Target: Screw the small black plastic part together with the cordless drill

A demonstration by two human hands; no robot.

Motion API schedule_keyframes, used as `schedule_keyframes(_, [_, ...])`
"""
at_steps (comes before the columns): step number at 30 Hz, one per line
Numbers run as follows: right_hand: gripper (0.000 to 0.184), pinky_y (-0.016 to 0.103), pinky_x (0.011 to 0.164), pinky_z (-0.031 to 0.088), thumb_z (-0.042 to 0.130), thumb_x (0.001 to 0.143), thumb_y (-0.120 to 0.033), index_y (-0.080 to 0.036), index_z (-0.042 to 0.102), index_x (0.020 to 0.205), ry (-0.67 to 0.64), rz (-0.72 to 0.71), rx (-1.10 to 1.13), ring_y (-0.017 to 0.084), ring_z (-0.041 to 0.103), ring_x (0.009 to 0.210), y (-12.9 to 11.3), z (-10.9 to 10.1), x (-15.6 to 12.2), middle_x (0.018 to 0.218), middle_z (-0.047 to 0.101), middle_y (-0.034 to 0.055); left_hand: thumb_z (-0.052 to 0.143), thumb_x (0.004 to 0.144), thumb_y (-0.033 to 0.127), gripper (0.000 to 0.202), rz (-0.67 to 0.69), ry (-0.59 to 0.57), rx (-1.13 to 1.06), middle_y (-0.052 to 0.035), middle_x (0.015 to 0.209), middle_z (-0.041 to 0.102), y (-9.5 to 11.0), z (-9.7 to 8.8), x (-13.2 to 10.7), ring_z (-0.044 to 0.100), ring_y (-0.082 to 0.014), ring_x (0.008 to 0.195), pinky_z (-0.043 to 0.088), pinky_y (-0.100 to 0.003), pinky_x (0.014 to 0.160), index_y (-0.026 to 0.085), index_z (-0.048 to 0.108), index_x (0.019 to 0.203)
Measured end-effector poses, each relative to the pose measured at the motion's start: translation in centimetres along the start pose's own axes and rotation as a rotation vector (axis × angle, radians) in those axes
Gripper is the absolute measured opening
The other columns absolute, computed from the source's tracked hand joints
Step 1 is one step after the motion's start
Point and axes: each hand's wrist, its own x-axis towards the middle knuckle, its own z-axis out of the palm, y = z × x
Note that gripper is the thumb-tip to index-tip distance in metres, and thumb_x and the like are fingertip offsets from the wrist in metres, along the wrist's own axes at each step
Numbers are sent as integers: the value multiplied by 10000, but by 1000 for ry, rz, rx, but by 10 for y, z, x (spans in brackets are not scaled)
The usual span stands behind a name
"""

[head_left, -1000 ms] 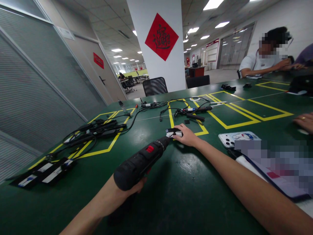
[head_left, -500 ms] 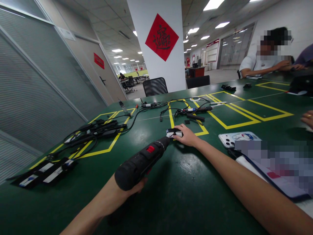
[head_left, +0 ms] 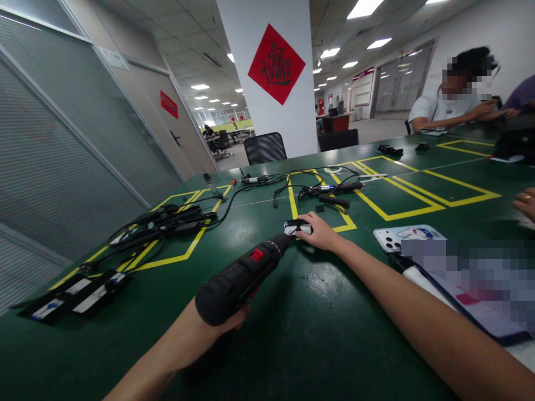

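My left hand [head_left: 228,323] is wrapped round the grip of a black cordless drill [head_left: 242,275] with a red switch on top. The drill points away and to the right, its chuck end close against a small black-and-white block [head_left: 303,227] on the table. Fingers of my right hand [head_left: 318,231] are closed on that block from its right side. What the block is cannot be made out. The drill's tip and the exact contact point are too small to tell.
Tangled black cables [head_left: 184,217] and flat black-and-white pieces [head_left: 90,295] lie at left. Beyond my right hand are a pen-like tool [head_left: 330,188] and cables. A phone [head_left: 387,239] lies at right. A co-worker [head_left: 445,108] sits at the far right; another person's hand [head_left: 525,203] shows at the right edge.
My hands, the drill and the block show no visible shift. At the far right, the co-worker's head and hands have moved slightly.
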Motion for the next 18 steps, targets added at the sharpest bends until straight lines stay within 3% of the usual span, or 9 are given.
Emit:
schedule_keyframes(10, [475, 326, 899, 418, 619, 785, -404, -194, 529, 1201, 4, 3, -1, 193, 553, 966, 0, -1, 0, 1075, 503, 73, 564, 815, 375, 250, -14, -12, 17, 0, 687, 556, 1, -1, -1, 510, -176, 668, 424, -315, 650, 149, 555, 922])
schedule_keyframes(18, [483, 333, 905, 415, 618, 786, -409, -189, 528, 1207, -3, 3, 10, 195, 555, 963, 0, -1, 0, 1078, 501, 76, 575, 808, 376, 274, -7, 7, 26, -3, 693, 573, 0, -1, -1, 525, -183, 666, 430, -314, 649, 159, 552, 975])
